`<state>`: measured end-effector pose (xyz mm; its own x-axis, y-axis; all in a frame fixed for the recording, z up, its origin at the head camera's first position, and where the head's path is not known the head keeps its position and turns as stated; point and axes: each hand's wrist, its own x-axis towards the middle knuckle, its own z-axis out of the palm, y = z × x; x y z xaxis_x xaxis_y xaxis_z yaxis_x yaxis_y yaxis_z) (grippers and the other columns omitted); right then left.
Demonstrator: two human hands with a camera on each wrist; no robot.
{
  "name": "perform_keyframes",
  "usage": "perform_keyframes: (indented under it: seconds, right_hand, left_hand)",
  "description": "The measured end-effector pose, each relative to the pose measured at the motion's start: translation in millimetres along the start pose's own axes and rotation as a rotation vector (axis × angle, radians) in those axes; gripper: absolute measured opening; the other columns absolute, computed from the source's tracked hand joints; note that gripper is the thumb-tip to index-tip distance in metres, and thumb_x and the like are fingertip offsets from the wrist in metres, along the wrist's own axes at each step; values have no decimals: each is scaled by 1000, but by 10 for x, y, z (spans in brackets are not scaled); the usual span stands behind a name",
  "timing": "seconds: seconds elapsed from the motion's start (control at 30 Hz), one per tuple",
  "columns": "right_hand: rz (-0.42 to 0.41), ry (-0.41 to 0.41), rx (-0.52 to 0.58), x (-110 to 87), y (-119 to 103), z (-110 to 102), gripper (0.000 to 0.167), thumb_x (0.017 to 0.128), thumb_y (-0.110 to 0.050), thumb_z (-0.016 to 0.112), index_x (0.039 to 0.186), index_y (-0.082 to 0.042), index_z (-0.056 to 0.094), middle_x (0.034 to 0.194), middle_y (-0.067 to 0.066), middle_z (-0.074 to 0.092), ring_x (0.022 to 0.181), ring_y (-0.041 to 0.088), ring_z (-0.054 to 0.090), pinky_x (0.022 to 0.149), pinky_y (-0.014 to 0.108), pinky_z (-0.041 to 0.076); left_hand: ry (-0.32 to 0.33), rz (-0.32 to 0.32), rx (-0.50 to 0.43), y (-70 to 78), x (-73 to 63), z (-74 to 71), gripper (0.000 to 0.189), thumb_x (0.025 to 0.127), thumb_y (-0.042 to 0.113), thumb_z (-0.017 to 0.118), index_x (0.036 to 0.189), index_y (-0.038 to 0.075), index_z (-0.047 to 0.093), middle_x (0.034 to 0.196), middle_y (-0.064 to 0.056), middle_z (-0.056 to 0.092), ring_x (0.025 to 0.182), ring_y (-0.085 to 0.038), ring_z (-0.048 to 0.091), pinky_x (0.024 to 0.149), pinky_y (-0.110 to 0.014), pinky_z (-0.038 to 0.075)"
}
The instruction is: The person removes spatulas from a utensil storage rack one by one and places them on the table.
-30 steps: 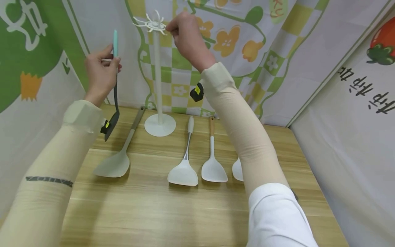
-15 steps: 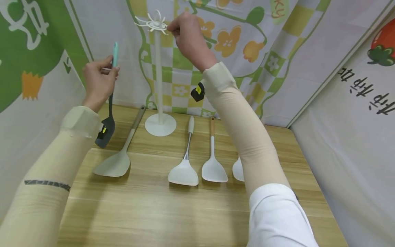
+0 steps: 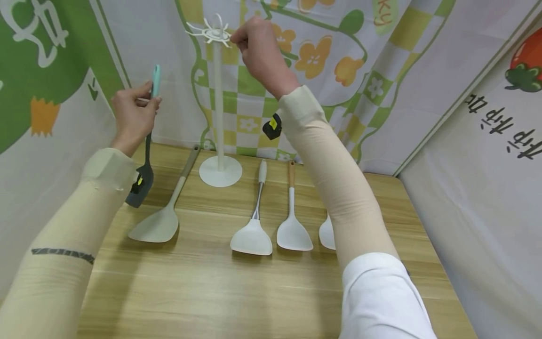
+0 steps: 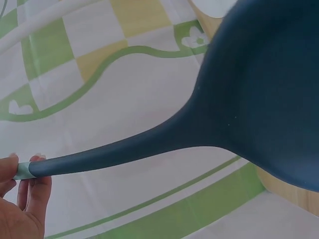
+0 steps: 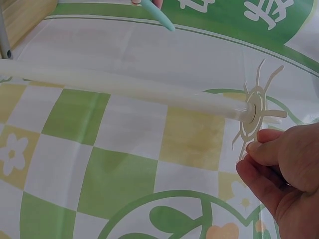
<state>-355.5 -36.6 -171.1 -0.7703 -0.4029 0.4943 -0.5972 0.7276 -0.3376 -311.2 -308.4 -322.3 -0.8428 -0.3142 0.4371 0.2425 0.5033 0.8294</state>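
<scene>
My left hand [image 3: 133, 115] pinches the turquoise handle of a dark spatula [image 3: 156, 80], held upright with its blade hanging down at the left. The left wrist view shows the blade [image 4: 264, 89] large and the fingers [image 4: 37, 194] at the turquoise end. My right hand [image 3: 266, 54] pinches one hook of a white utensil stand [image 3: 219, 103] between thumb and finger, as the right wrist view also shows. The stand's ring of hooks [image 5: 255, 112] carries no utensil. A gap separates the spatula from the stand's pole.
On the wooden table [image 3: 203, 292] lie a grey-green spatula [image 3: 158, 225], a white spatula with a metal neck [image 3: 252, 237], and a white one with a wooden handle [image 3: 294, 233]. A further white utensil [image 3: 327, 234] is partly hidden by the right arm. Patterned curtains surround the table.
My left hand has lowered the dark spatula and shifted it slightly left, its blade turning. My right hand stays at the stand's hook.
</scene>
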Motion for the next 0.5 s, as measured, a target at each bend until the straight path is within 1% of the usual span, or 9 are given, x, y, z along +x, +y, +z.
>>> perform_keyframes:
  seconds: [0.2, 0.3, 0.33, 0.43, 0.5]
  right_hand:
    - [-12, -1, -1, -17, 4, 9, 39, 101, 6, 45, 121, -11, 74, 126, 6, 72, 99, 12, 67, 90, 12, 50]
    - [-18, 2, 6, -20, 11, 13, 38, 102, 5, 45, 121, -11, 74, 126, 6, 72, 101, 13, 68, 91, 13, 51]
    - [-18, 4, 12, -19, 13, 13, 38, 102, 5, 45, 121, -11, 74, 125, 6, 72, 99, 13, 68, 90, 13, 51]
    - [-11, 11, 27, -15, 18, 13, 38, 101, 6, 46, 119, -11, 75, 124, 6, 73, 90, 11, 65, 85, 13, 50]
    - [-8, 12, 29, -15, 22, 17, 38, 101, 7, 46, 119, -11, 75, 123, 6, 73, 87, 9, 62, 82, 13, 48]
  left_hand:
    - [-14, -3, 21, -82, -9, -45, 41, 98, 12, 66, 138, 16, 58, 123, -30, 66, 65, 15, 59, 60, -3, 52]
    - [-25, -17, 35, -120, -7, -67, 41, 98, 13, 66, 139, 16, 58, 121, -28, 68, 65, 14, 59, 58, -4, 52]
    - [-30, -20, 41, -134, -6, -74, 42, 98, 13, 66, 139, 15, 58, 120, -27, 69, 65, 14, 59, 58, -4, 52]
    - [-41, -40, 37, -176, -4, -100, 42, 98, 13, 67, 139, 14, 58, 112, -17, 73, 65, 13, 60, 56, -6, 52]
    - [-47, -47, 45, -209, -4, -119, 42, 98, 13, 67, 139, 13, 58, 110, -15, 72, 65, 13, 60, 56, -6, 52]
